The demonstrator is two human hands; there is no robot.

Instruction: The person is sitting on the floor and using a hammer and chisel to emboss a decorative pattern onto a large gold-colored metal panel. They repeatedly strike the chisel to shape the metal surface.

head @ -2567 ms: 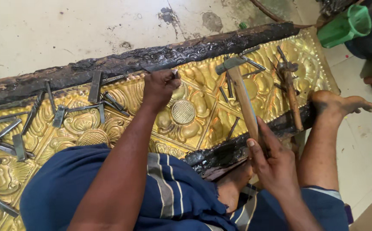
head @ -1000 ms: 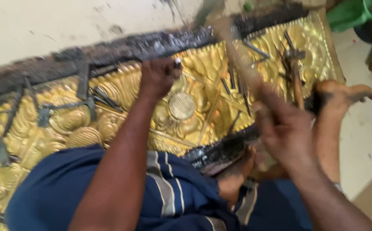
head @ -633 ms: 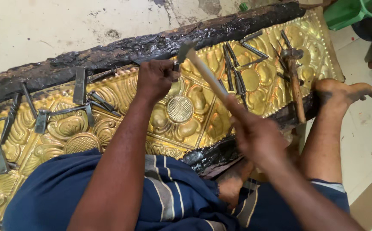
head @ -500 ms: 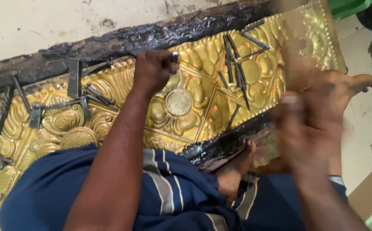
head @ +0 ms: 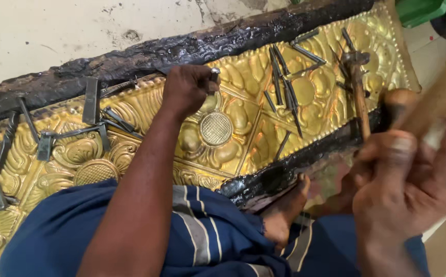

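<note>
My left hand (head: 187,88) is closed around a small metal punch (head: 214,76) held upright against an embossed golden metal sheet (head: 243,128). The sheet lies on a long black pitch-covered board (head: 146,56). My right hand (head: 402,190) is raised close to the camera and blurred, gripping the wooden handle of a hammer (head: 438,97) drawn back to the right, away from the punch. My knee in blue cloth (head: 130,241) covers the sheet's near edge.
Several metal chisels and punches lie on the sheet at the left (head: 92,100) and upper right (head: 284,87). A second wooden-handled hammer (head: 359,92) rests at the right. A green plastic container (head: 423,10) stands at the top right. My bare foot (head: 284,215) is tucked under the board.
The right hand swung the hammer down onto the punch, then drew it back up and to the right. The left hand kept the punch at nearly the same spot.
</note>
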